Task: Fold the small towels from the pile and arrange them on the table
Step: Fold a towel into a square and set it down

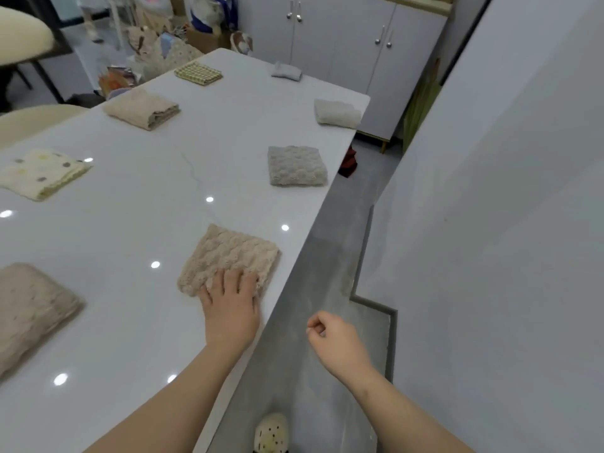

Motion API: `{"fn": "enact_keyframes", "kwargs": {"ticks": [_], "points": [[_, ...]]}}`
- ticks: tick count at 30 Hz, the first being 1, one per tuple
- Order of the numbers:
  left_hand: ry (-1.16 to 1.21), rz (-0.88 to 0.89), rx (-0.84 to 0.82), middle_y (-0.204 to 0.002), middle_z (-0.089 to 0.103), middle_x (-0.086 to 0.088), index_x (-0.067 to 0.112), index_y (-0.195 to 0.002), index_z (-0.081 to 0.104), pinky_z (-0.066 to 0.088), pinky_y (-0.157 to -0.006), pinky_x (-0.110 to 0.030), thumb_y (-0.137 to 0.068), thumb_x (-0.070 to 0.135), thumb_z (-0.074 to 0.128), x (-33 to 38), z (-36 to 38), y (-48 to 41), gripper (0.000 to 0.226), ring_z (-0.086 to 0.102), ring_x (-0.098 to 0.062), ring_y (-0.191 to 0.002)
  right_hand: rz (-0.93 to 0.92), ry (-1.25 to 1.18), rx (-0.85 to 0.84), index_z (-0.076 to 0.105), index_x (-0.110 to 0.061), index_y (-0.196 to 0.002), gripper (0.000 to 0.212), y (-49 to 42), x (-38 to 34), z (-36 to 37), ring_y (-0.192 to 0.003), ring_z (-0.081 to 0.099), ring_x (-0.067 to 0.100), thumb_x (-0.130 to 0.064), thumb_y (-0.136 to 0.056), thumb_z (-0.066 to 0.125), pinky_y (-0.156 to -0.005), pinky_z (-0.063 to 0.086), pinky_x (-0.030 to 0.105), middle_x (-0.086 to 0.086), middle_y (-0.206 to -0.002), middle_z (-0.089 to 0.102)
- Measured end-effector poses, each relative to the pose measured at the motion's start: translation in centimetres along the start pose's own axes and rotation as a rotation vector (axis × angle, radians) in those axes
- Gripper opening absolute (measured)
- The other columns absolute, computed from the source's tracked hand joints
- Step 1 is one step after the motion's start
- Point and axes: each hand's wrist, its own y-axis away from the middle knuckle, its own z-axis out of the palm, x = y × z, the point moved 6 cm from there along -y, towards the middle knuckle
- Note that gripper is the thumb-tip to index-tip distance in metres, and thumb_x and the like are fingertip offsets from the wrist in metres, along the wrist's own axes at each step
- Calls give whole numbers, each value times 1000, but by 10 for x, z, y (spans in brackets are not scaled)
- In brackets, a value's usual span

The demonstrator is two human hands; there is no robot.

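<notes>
A folded beige textured towel (228, 253) lies near the right edge of the glossy white table (137, 223). My left hand (230, 305) rests flat on its near edge with straight fingers. My right hand (333, 338) hangs off the table over the floor, fingers loosely curled, holding nothing. Other folded towels lie spread on the table: a grey one (295, 165), a pale one (336, 113), a small grey one (287, 71), a checked one (198, 72), a beige one (142, 107), a dotted cream one (42, 173) and a tan one (31, 308).
The table's right edge drops to a grey floor (327, 256) beside a white wall (506, 223). Grey cabinets (343, 44) stand behind the far end. Cluttered goods (157, 44) and a chair (29, 122) are at the far left. A slipper (271, 433) shows below.
</notes>
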Motion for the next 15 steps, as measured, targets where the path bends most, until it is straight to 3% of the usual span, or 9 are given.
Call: {"fn": "enact_keyframes", "kwargs": {"ticks": [3,5,7,9,12,15], "points": [[24,-46,11,-139,44,-5,18,-124,54,11,-112,-58,-91,12,46,-22,-11,-19,34,24,-35,-139,-65,15,-40,61,-18,-103,18,-25,-17,0,-87,52,12,-21,-92,46,-83,47,31,-3,-98,56],[5,-73,11,-144,37,-1,23,-129,48,9,-114,-52,-93,26,37,-36,-17,-30,38,19,-29,-141,-109,18,-70,61,-17,-103,18,-42,-31,1,-85,52,13,-20,-92,46,-81,47,31,-3,-96,55],[-15,-91,-15,-148,34,2,28,-134,43,12,-114,-47,-82,50,14,-41,-26,-35,63,20,-24,-141,-156,30,-90,61,-16,-103,19,-57,-45,1,-82,51,12,-20,-92,47,-78,46,29,-4,-95,55],[-35,-132,-78,-152,26,6,36,-138,35,15,-112,-43,-67,61,-3,-44,-29,-33,85,18,-21,-142,-197,39,-120,60,-18,-107,21,-70,-60,2,-84,52,10,-21,-92,46,-75,45,25,-7,-96,55],[-38,-196,-151,-147,35,8,40,-133,40,23,-105,-41,-82,62,3,-41,-37,-36,67,30,-22,-135,-255,24,-141,60,-19,-110,24,-88,-80,3,-88,54,9,-20,-92,45,-77,46,25,-9,-97,57],[-87,-235,-57,-124,57,5,33,-119,55,25,-97,-38,-97,39,21,-39,-60,-53,41,47,-20,-115,-301,49,-220,57,-18,-115,27,-104,-93,9,-86,53,8,-21,-93,42,-75,45,23,-8,-100,56]]}}
